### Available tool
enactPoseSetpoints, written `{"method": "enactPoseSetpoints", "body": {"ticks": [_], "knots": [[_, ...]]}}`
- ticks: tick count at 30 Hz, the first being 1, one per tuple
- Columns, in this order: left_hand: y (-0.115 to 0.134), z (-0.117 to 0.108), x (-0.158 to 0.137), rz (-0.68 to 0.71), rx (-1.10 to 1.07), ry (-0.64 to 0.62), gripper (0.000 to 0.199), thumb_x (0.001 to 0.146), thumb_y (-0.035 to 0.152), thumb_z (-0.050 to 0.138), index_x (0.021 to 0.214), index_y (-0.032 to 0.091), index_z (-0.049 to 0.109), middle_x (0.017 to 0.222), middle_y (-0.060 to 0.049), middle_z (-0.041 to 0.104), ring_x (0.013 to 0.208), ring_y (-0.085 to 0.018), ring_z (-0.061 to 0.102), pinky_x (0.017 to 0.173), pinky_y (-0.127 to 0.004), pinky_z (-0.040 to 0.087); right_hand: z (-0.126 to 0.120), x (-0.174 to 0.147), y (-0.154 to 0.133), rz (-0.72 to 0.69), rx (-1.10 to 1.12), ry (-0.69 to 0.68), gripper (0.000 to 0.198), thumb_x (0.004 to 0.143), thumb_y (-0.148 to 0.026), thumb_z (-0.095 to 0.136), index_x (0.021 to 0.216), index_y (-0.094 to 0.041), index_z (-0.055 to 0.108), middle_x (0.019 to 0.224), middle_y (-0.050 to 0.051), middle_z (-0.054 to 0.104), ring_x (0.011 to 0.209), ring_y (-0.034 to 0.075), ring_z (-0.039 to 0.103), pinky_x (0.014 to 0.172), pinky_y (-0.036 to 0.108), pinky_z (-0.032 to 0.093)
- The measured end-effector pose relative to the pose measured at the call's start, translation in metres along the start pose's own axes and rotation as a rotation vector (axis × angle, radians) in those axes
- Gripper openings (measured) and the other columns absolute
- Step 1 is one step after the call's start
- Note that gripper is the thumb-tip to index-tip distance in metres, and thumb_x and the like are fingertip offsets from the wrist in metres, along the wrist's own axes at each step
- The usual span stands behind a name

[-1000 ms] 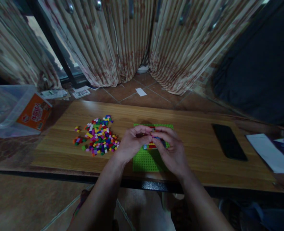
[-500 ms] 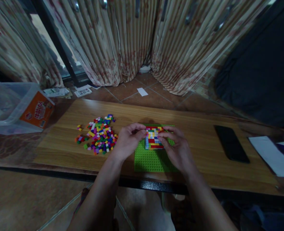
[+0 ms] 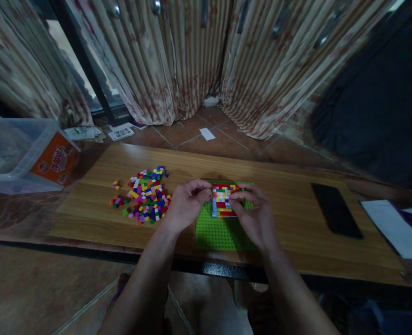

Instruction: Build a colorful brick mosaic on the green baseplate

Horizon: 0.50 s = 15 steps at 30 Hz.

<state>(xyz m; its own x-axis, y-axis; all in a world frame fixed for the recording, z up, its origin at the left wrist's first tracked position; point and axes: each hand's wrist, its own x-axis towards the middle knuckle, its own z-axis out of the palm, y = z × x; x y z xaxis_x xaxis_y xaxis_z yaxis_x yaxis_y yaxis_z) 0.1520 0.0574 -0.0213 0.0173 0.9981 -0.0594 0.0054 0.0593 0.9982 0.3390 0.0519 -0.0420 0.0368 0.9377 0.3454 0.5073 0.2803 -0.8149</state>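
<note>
A low build of multicoloured toy bricks (image 3: 222,204) sits on the upper part of a green studded baseplate (image 3: 223,235). Its top shows red, white, yellow and blue pieces. Along its left edge is my left hand (image 3: 188,204), thumb and index finger curled together in a pinch close to the bricks. From the right, my right hand (image 3: 256,214) reaches over the build, and its fingertips pinch just above or on the bricks. Whatever either pinch holds is too small to make out. My right fingers hide the build's right side.
Left of the baseplate lies a heap of loose toy bricks (image 3: 148,197) on the wooden table (image 3: 289,200). A black phone-like slab (image 3: 335,209) and white paper (image 3: 389,225) lie to the right. A clear plastic bin (image 3: 14,158) with an orange label stands at far left.
My right fingertips have shifted slightly over the build, with thumb and index finger still together. My left hand stays at the left edge. The whole view has moved very slightly.
</note>
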Motion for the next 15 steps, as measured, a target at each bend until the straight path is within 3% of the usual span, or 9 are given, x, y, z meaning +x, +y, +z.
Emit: {"method": "enactPoseSetpoints", "body": {"ticks": [8,15], "knots": [[-0.002,-0.003,0.001,0.015,0.024,0.007,0.014,0.078,0.025,0.066,0.088,0.016,0.07,0.077,-0.001,0.068,0.072,-0.014,0.062,0.07,-0.027,0.049,0.006,-0.002,-0.002,0.085,0.071,0.064,0.007,0.077,-0.023,0.067,0.072,-0.025,0.072,0.116,0.006,0.061,0.112,0.024,0.059,0.102,0.046,0.043],[0.003,-0.016,0.0,-0.006,0.012,0.084,0.017,0.074,0.028,0.07,0.086,0.016,0.071,0.076,-0.001,0.068,0.071,-0.013,0.062,0.069,-0.025,0.049,0.011,-0.004,-0.001,0.078,0.079,0.081,0.008,0.077,-0.024,0.066,0.071,-0.024,0.072,0.117,0.006,0.061,0.112,0.024,0.059,0.1,0.047,0.044]]}}
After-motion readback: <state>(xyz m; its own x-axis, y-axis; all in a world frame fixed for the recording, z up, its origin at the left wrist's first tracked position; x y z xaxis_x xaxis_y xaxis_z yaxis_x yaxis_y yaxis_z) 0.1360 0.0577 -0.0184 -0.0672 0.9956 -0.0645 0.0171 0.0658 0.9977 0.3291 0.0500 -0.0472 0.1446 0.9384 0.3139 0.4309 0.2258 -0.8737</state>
